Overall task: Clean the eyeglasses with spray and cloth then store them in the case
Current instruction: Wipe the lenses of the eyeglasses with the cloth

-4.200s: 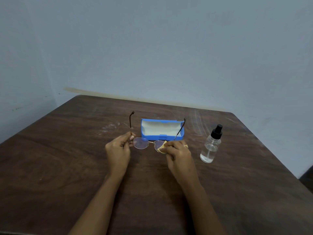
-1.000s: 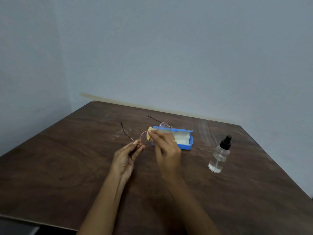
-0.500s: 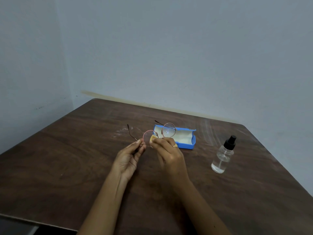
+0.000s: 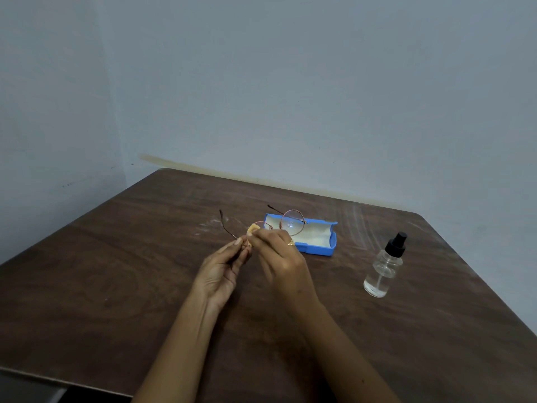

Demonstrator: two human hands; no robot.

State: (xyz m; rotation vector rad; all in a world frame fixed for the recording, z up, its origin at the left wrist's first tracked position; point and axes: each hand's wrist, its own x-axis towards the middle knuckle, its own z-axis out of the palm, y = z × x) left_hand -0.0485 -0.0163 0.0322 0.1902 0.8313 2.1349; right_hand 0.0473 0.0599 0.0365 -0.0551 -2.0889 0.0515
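Yellow cloth (image 4: pixel 252 228), folded small, is pinched between the thumb and curled fingers of my right hand (image 4: pixel 279 251) and pressed onto the left-side lens of the eyeglasses (image 4: pixel 292 223). That lens is mostly hidden by cloth and fingers. A gold ring (image 4: pixel 290 243) shows on this hand.

My left hand (image 4: pixel 223 267) is palm up, its fingertips pinching the thin metal frame at the corner where the left temple arm joins. Both temple arms are unfolded and point away from me.

The eyeglasses are held off the bench (image 4: pixel 116 271), in front of the blue case (image 4: pixel 316 248). The free round lens overlaps the case in view; I cannot tell whether they touch.

The case lies open on the bench, pale lining up, just beyond my right hand.

The clear spray bottle (image 4: pixel 383 266) with a black pump top stands upright to the right, apart from the case, with a little liquid at the bottom.

Whitish smears mark the dark wood near the case.
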